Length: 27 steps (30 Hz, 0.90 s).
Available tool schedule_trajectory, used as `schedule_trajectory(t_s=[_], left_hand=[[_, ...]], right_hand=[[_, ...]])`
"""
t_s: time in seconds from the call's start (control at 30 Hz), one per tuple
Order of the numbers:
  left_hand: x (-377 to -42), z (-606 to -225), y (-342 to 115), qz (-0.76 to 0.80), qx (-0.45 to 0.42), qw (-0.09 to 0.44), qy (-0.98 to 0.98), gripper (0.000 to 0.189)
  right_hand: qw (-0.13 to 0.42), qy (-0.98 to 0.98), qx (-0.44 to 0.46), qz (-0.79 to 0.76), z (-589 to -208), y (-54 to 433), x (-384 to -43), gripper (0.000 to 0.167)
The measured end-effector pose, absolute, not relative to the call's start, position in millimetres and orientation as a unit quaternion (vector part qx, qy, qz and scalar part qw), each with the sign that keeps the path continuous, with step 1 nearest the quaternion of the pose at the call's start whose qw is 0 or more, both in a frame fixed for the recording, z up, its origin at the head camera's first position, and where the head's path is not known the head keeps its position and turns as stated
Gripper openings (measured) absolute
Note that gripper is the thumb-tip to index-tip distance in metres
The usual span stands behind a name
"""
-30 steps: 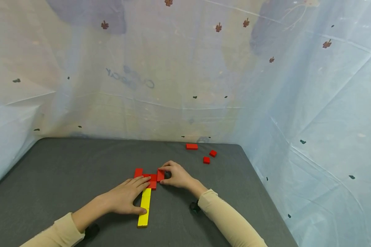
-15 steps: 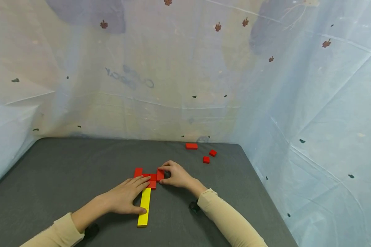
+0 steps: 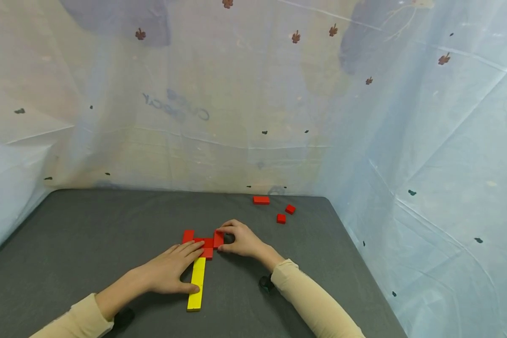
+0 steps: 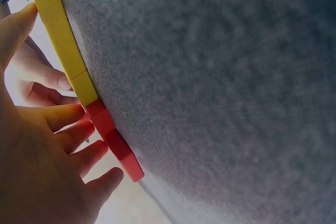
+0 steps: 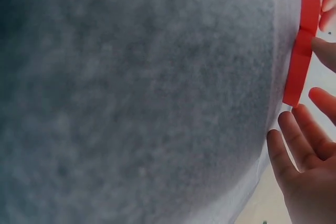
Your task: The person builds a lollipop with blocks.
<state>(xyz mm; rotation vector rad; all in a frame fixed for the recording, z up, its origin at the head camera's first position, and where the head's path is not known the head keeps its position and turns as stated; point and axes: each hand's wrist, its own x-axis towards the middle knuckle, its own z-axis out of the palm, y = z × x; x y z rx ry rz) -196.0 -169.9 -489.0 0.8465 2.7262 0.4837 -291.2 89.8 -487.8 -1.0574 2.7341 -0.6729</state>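
Flat red blocks [image 3: 208, 254] lie together on the dark table, touching the far end of a yellow strip of blocks [image 3: 196, 286]. My left hand [image 3: 169, 270] spreads over them, with straight fingertips on the red blocks and the thumb on the yellow strip. Part of the red group is hidden under those fingers. Another red block [image 3: 188, 235] juts out at the group's left. At the right side, my right hand [image 3: 242, 241] pinches a red rectangular block [image 3: 218, 239] by its far and near ends, against the group. The right wrist view shows that red block [image 5: 297, 72] beside the thumb.
Toward the back right of the table lie a red rectangular block [image 3: 261, 200] and two small red blocks, one nearer [image 3: 281, 218] and one farther [image 3: 290, 209]. A pale printed plastic curtain [image 3: 236, 117] hangs behind and along the right side of the grey table [image 3: 122, 211].
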Motion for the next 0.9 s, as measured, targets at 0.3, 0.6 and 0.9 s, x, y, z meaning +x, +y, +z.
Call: schedule_trajectory(t_s=[0.3, 0.6, 0.9], left_hand=[[-193.6, -493.3, -175.6, 0.173, 0.285, 0.104, 0.937, 0.105], [-190.1, -489.2, -180.0, 0.167, 0.271, 0.098, 0.943, 0.101], [-186.9, -486.4, -182.0, 0.159, 0.275, 0.104, 0.942, 0.101]], right_hand=[[0.021, 0.895, -0.321, -0.309, -485.0, 121.5, -298.9, 0.048], [-0.041, 0.902, -0.252, -0.349, -478.6, 171.8, -317.4, 0.043], [-0.088, 0.929, -0.186, -0.309, -482.2, 220.2, -336.8, 0.040]])
